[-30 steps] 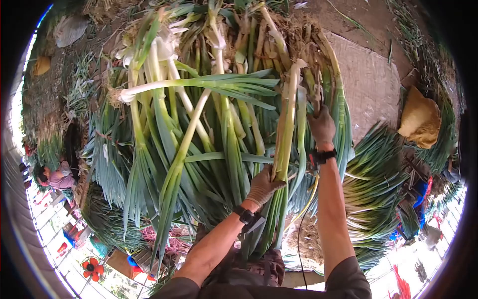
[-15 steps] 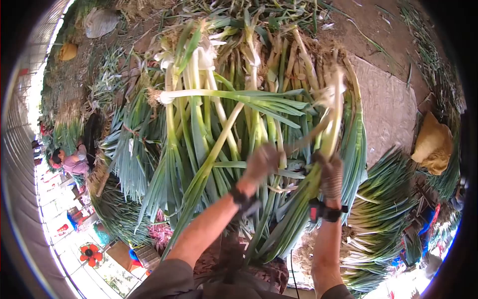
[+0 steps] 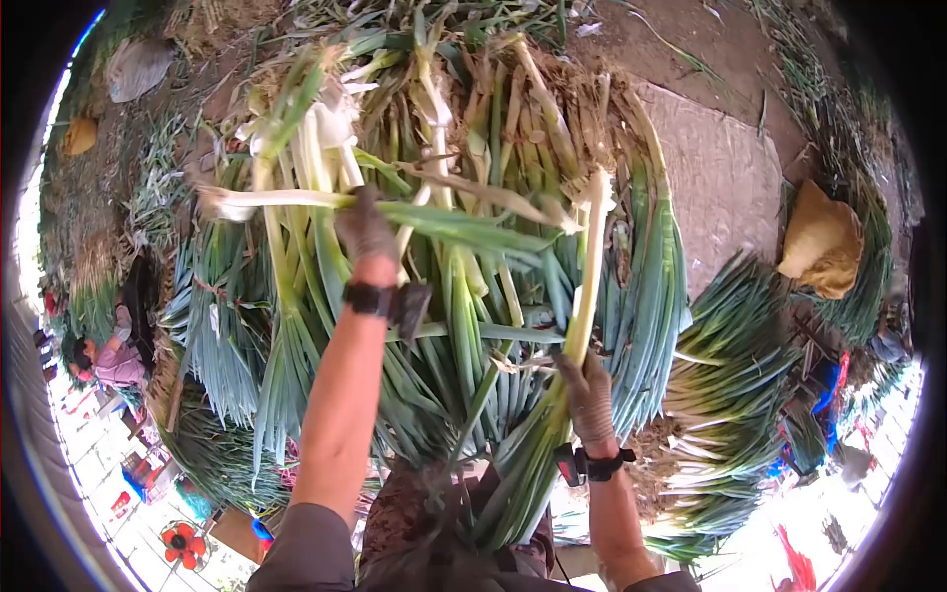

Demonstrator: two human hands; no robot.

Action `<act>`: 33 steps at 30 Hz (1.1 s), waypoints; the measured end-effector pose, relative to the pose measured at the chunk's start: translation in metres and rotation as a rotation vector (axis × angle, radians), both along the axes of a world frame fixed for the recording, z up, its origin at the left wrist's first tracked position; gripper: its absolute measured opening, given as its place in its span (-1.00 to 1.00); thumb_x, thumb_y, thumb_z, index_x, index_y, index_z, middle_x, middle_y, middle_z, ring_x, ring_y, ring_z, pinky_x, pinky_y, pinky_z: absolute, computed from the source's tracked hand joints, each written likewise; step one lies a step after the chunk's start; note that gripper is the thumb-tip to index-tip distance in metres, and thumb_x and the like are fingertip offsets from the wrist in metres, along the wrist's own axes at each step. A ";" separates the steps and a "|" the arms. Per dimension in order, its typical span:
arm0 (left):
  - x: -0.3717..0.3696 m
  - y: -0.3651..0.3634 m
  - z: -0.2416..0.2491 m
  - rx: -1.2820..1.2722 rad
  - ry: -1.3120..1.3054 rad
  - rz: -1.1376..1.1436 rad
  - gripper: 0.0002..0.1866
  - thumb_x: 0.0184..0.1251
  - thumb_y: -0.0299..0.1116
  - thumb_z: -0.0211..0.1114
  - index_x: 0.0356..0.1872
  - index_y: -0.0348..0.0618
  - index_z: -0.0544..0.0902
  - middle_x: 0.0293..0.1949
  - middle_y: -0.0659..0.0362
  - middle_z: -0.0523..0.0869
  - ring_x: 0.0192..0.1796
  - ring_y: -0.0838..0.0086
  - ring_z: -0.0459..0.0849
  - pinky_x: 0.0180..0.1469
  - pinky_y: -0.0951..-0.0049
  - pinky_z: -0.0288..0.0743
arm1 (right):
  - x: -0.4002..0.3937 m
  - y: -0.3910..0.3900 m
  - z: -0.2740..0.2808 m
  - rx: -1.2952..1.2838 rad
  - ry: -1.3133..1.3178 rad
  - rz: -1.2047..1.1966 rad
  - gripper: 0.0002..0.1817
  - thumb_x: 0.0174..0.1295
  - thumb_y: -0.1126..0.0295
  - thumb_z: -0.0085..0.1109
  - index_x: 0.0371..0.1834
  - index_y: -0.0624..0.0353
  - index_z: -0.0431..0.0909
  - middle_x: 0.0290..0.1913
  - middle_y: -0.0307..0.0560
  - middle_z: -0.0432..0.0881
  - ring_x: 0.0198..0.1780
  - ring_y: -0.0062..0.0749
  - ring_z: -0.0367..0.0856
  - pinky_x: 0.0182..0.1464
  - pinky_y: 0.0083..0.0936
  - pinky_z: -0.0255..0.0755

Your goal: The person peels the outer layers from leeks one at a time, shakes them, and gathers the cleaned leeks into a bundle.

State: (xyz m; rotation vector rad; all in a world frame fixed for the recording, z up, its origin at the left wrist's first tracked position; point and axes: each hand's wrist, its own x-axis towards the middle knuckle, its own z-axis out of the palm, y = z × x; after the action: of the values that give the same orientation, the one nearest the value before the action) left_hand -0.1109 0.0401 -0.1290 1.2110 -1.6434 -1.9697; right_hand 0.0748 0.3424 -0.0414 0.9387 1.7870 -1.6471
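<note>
Large green onions with white roots and long green leaves lie piled before me. My left hand, gloved, is closed around the stem of an onion lying crosswise over the pile, its root end pointing left. Lower on the right, my right hand, also gloved, grips a bunch of onions; one thick white stem rises from it and the leaves hang down toward my lap. A dry leaf stretches across the pile between the hands.
A cardboard sheet lies at the right, beside a tan sack. More onions are stacked at the lower right. A person is at the far left. A red fan-like object stands at the lower left.
My left hand has moved up and left onto the crosswise onion. The bunch in my right hand has shifted left and down in view. The whole view has shifted somewhat.
</note>
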 end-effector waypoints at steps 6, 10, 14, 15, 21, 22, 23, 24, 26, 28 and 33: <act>0.028 -0.072 0.136 -0.212 0.103 -0.203 -0.80 0.33 -0.30 0.38 -0.12 -0.09 0.60 -0.50 0.34 0.49 -0.52 0.60 0.49 -0.47 0.52 0.41 | 0.041 0.029 -0.042 0.050 0.047 -0.076 -0.61 0.40 0.24 0.33 0.10 0.32 0.55 -0.20 -0.22 0.61 -0.20 -0.57 0.48 -0.14 -0.53 0.42; 0.050 -0.076 0.190 -0.181 -0.014 -0.461 -0.73 0.39 -0.16 0.39 -0.08 -0.10 0.60 -0.56 0.37 0.45 -0.61 0.68 0.40 -0.59 0.63 0.29 | 0.061 0.010 -0.021 0.083 0.072 -0.045 -0.60 0.34 0.26 0.39 0.04 0.34 0.54 -0.20 -0.12 0.68 -0.20 -0.50 0.59 -0.12 -0.46 0.51; 0.086 -0.034 0.169 0.028 -0.139 -0.759 -0.56 0.31 0.04 0.47 -0.11 -0.12 0.63 -0.56 0.34 0.54 -0.61 0.66 0.49 -0.60 0.63 0.35 | 0.069 -0.002 0.040 0.228 0.047 0.117 -0.61 0.30 0.28 0.40 0.01 0.35 0.55 -0.24 -0.02 0.72 -0.26 -0.42 0.65 -0.18 -0.39 0.56; 0.099 -0.012 0.167 0.150 -0.199 -0.783 -0.57 0.29 0.03 0.49 -0.15 -0.12 0.63 -0.54 0.31 0.59 -0.58 0.63 0.54 -0.58 0.60 0.40 | 0.074 -0.004 0.060 0.259 0.021 0.162 -0.61 0.28 0.28 0.40 0.00 0.35 0.56 -0.25 0.00 0.73 -0.28 -0.40 0.66 -0.19 -0.38 0.56; 0.173 0.054 0.158 0.547 -0.175 -0.863 -0.68 0.37 -0.12 0.46 -0.12 -0.13 0.60 -0.45 0.25 0.69 -0.52 0.63 0.61 -0.56 0.58 0.49 | 0.108 0.014 0.126 0.311 0.075 -0.069 -0.69 0.28 0.38 0.33 0.01 0.32 0.58 -0.36 -0.19 0.64 -0.40 -0.52 0.58 -0.35 -0.54 0.50; 0.179 0.057 0.167 0.558 -0.154 -0.845 -0.69 0.40 -0.14 0.44 -0.11 -0.13 0.60 -0.44 0.23 0.70 -0.52 0.63 0.61 -0.55 0.58 0.49 | 0.101 0.010 0.152 0.310 0.163 -0.190 -0.68 0.28 0.39 0.32 0.03 0.32 0.58 -0.36 -0.20 0.63 -0.41 -0.52 0.58 -0.35 -0.55 0.50; 0.183 0.055 0.177 0.558 -0.137 -0.820 -0.71 0.42 -0.17 0.43 -0.10 -0.13 0.60 -0.43 0.22 0.72 -0.51 0.62 0.62 -0.55 0.58 0.49 | 0.093 0.002 0.177 0.294 0.249 -0.307 -0.68 0.29 0.40 0.31 0.04 0.32 0.58 -0.36 -0.21 0.61 -0.42 -0.52 0.57 -0.35 -0.55 0.51; 0.185 0.052 0.185 0.531 -0.041 -0.807 -0.70 0.43 -0.14 0.42 -0.11 -0.14 0.60 -0.41 0.19 0.74 -0.51 0.62 0.62 -0.54 0.58 0.49 | 0.090 -0.007 0.194 0.281 0.314 -0.328 -0.67 0.28 0.41 0.31 0.05 0.33 0.57 -0.34 -0.20 0.61 -0.42 -0.52 0.57 -0.35 -0.54 0.51; 0.182 0.044 0.206 0.473 -0.012 -0.830 -0.70 0.44 -0.14 0.41 -0.12 -0.15 0.60 -0.41 0.19 0.74 -0.49 0.60 0.64 -0.51 0.56 0.51 | 0.096 -0.013 0.195 0.360 0.385 -0.241 -0.67 0.28 0.42 0.31 0.04 0.35 0.55 -0.29 -0.18 0.62 -0.41 -0.52 0.59 -0.34 -0.55 0.52; 0.185 0.046 0.204 0.499 0.053 -0.824 -0.70 0.45 -0.15 0.42 -0.12 -0.16 0.60 -0.37 0.18 0.76 -0.44 0.58 0.69 -0.46 0.52 0.56 | 0.098 -0.008 0.169 0.541 0.343 0.025 -0.67 0.31 0.36 0.30 0.00 0.39 0.55 -0.39 -0.07 0.60 -0.42 -0.46 0.60 -0.36 -0.47 0.50; 0.201 0.037 0.205 0.611 0.085 -0.708 -0.72 0.49 -0.20 0.41 -0.07 -0.18 0.59 -0.28 0.08 0.80 -0.30 0.40 0.80 -0.27 0.45 0.69 | 0.067 -0.057 0.180 0.505 0.264 0.311 -0.67 0.31 0.28 0.36 -0.07 0.35 0.58 -0.52 0.00 0.63 -0.50 -0.34 0.62 -0.42 -0.30 0.47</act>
State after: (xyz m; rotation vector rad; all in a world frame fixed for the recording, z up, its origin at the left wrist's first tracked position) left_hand 0.0905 0.0767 0.0757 0.7150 -1.6141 -3.0719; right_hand 0.1419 0.2856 0.1390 0.6099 2.4559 -1.1871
